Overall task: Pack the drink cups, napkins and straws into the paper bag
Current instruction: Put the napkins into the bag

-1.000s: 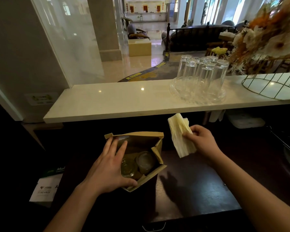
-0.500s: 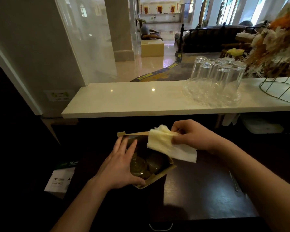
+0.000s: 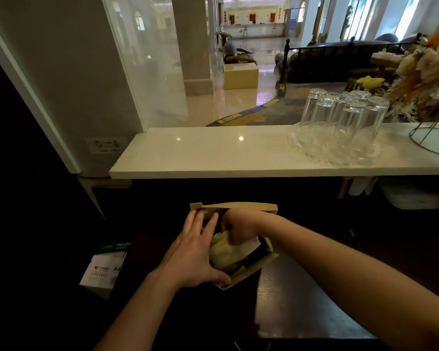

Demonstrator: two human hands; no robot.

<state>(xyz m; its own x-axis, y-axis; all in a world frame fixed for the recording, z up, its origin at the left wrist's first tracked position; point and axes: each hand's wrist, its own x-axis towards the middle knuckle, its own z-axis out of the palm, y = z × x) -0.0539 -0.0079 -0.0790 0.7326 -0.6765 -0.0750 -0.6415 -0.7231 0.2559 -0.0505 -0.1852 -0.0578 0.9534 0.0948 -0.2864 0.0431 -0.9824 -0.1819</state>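
I am behind a drinks counter that faces a big lobby, hotel-like. Before me a pale stone ledge (image 3: 213, 153) carries upturned glasses (image 3: 340, 117) on a clear tray (image 3: 340, 159), beside dried flowers (image 3: 421, 79). Past a glass screen (image 3: 147, 59) lie a polished floor (image 3: 238, 102), a square column (image 3: 193, 41), a dark sofa (image 3: 327, 59) and a far reception counter (image 3: 254, 29). A takeaway paper bag (image 3: 238, 206) stands on my dark desk (image 3: 302, 300); a pack of A4 paper (image 3: 107, 269) sits lower left.
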